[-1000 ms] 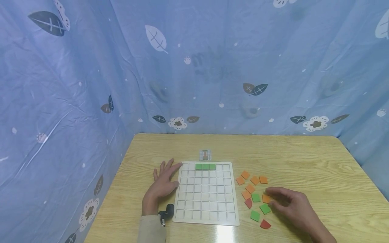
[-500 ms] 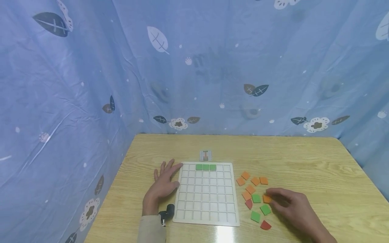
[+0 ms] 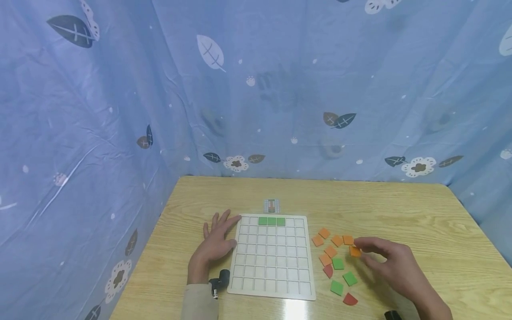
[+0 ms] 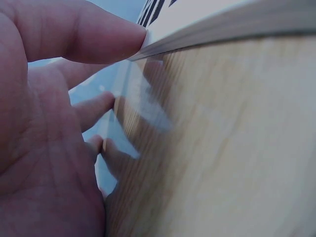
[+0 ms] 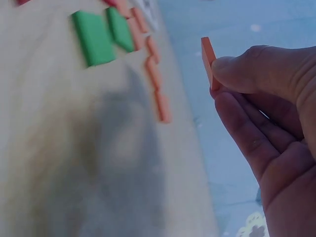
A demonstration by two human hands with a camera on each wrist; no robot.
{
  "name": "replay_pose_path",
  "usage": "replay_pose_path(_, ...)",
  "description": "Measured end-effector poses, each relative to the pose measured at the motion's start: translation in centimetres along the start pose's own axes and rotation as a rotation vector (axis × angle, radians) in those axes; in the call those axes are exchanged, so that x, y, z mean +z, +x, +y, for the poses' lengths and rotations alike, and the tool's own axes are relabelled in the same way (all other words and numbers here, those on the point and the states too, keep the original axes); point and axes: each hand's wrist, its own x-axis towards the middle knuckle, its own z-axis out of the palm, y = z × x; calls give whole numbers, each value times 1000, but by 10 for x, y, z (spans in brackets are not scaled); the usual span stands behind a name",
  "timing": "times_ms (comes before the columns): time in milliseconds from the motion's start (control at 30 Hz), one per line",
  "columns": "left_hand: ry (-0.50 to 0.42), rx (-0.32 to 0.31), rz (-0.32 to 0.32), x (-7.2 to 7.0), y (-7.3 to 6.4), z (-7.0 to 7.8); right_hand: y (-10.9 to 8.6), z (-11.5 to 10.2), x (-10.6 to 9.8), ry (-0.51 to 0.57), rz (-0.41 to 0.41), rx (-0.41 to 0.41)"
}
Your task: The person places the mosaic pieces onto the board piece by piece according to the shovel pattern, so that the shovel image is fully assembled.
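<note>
My right hand (image 3: 394,264) pinches an orange square tile (image 3: 354,251) between thumb and fingertips, to the right of the loose tiles. In the right wrist view the orange tile (image 5: 208,61) stands out edge-on past the thumb, raised off the table. My left hand (image 3: 216,243) lies with fingers spread along the left edge of a white grid board (image 3: 271,293). Its thumb (image 4: 118,42) touches the board's side in the left wrist view. Three green square tiles (image 3: 272,221) fill middle cells of the board's top row.
Right of the board lie several loose orange tiles (image 3: 330,251), green tiles (image 3: 350,279) and red quarter-round pieces (image 3: 350,299). A small card with a grid picture (image 3: 272,206) lies behind the board. A blue patterned curtain (image 3: 280,89) hangs behind and left of the wooden table (image 3: 400,213).
The right hand has lifted the orange tile from among the loose pieces and moved it slightly up and right. My left hand stays at the board's edge.
</note>
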Motion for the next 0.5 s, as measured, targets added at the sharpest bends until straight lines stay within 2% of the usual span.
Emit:
replay_pose_path(333,2,-1,6,0,0,0,33,-23,0,-58,20,-186)
replay_pose_path(500,1,-3,3,0,0,1,48,-33,4,-33,4,-198)
